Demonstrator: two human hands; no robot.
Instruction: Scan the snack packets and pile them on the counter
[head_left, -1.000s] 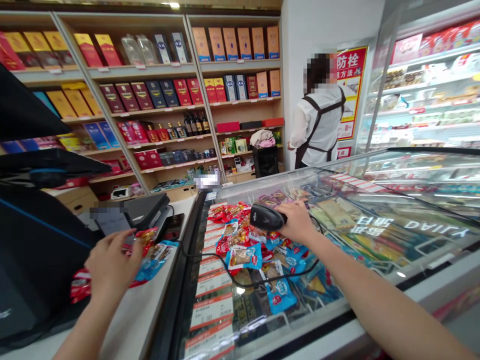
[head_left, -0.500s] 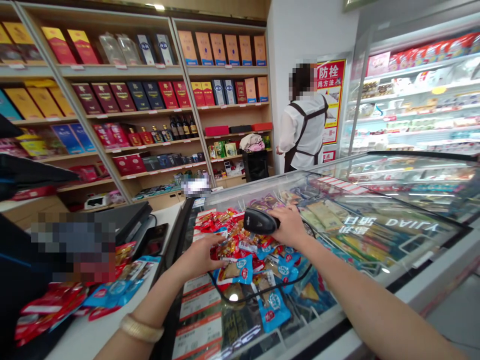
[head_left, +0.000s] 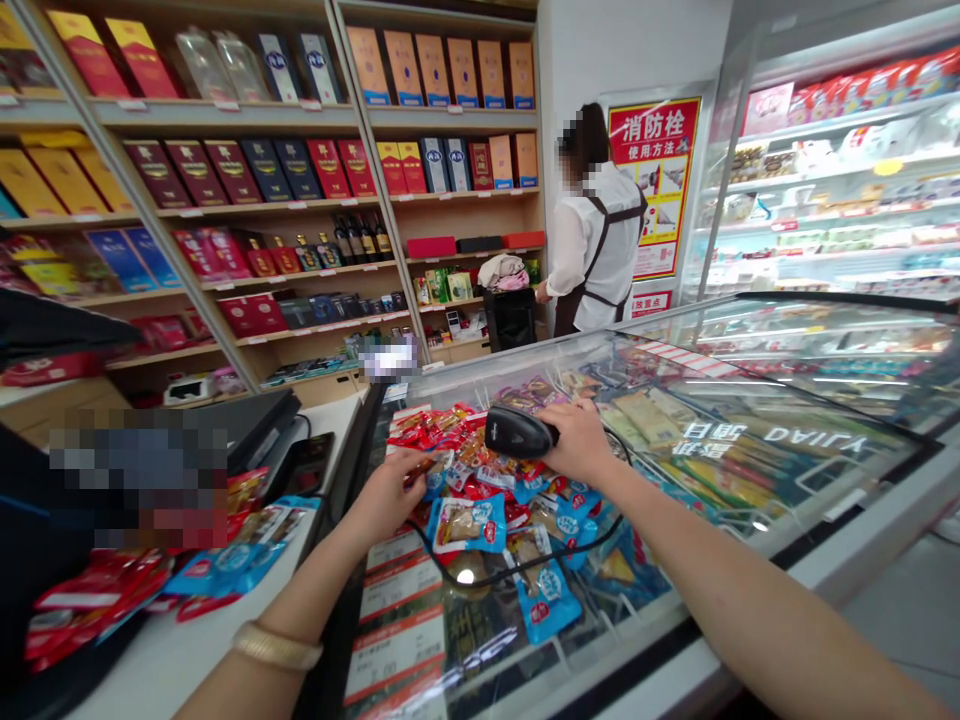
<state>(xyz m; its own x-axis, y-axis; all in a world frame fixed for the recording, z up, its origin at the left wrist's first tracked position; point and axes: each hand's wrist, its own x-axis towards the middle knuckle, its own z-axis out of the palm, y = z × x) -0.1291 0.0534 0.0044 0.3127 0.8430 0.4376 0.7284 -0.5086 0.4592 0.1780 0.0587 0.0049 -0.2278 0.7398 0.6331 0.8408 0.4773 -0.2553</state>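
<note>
My right hand is wrapped round the grip of a black barcode scanner, held over a pile of small snack packets with its head turned left. At the pile's left side, my left hand pinches the edge of a small blue snack packet; a wristband is on that arm. Red packets lie behind. A larger blue-and-white snack packet lies flat nearer to me, with another blue packet in front of it. The scanner's black cable loops over them.
Under the pile is a glass-topped freezer with price cards along its left. More packets lie on the white counter at left, near a phone. Behind the freezer, a person in white stands by shelves of boxes.
My left hand has closed its fingers, which were spread over the packets, onto a small blue one. The right hand keeps the scanner in place. The person behind has turned slightly left.
</note>
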